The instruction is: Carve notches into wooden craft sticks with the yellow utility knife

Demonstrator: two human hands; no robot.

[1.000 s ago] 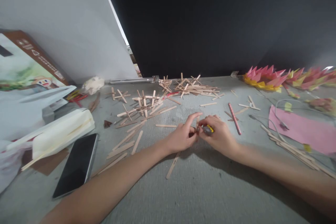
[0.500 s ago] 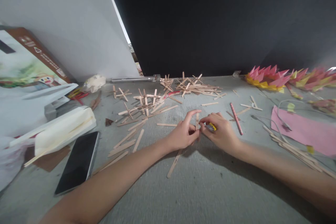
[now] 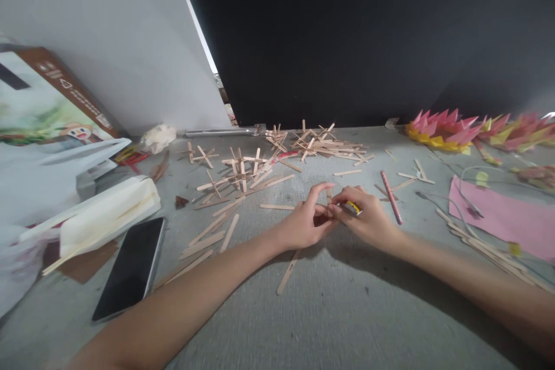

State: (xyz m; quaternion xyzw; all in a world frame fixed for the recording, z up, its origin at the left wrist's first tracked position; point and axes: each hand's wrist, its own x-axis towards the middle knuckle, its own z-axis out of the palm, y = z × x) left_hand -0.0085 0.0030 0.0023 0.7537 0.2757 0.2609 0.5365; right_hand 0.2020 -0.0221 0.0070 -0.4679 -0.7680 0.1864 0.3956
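Note:
Near the middle of the grey surface, my left hand (image 3: 306, 222) pinches an upright wooden stick (image 3: 329, 194) between its fingers. My right hand (image 3: 362, 217) touches the same stick from the right and is closed round a small yellow and dark tool (image 3: 353, 207), most of which its fingers cover. The fingertips of both hands meet at the stick, and its lower end is hidden. A flat stick (image 3: 288, 273) lies just below my left hand, and another (image 3: 276, 206) lies to its left.
Loose and crossed sticks (image 3: 243, 170) spread behind my hands. A phone (image 3: 130, 269) and white package (image 3: 108, 214) lie left. Rightward are a red pencil (image 3: 391, 198), a cable (image 3: 467, 202), pink paper (image 3: 503, 217) and pink-yellow folded paper (image 3: 444, 130). A black panel (image 3: 368, 40) stands behind.
My left hand's fingers have shifted slightly right, closer to my right hand. The yellow tool is tilted a little differently. The whole view has moved slightly.

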